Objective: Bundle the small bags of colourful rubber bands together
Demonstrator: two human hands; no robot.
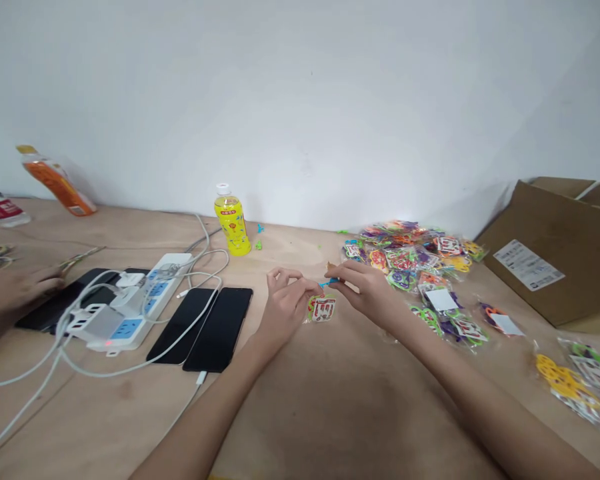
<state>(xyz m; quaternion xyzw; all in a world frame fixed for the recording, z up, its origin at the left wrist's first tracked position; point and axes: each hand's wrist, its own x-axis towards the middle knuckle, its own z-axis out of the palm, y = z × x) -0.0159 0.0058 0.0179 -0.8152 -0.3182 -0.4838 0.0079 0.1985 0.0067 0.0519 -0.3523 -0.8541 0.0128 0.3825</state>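
Both hands meet over the middle of the table. My right hand (pixel 357 287) pinches a small blue plastic piece (pixel 331 281) between thumb and fingers; a small brown bit sticks up above its fingertips. The fingertips of my left hand (pixel 287 303) are closed at the other end of the blue piece, and the exact grip there is partly hidden. Just below the fingertips is a small clear packet (pixel 323 309) with a red and white printed card and something green inside. Whether it lies on the table or hangs from the left fingers, I cannot tell.
A heap of colourful packets (pixel 405 260) lies right, beside a cardboard box (pixel 555 253). Left are two phones (pixel 220 330), a power strip (pixel 153 300) with white cables, and a yellow drink bottle (pixel 233 223). Another person's hand (pixel 25 290) works at far left near scissors.
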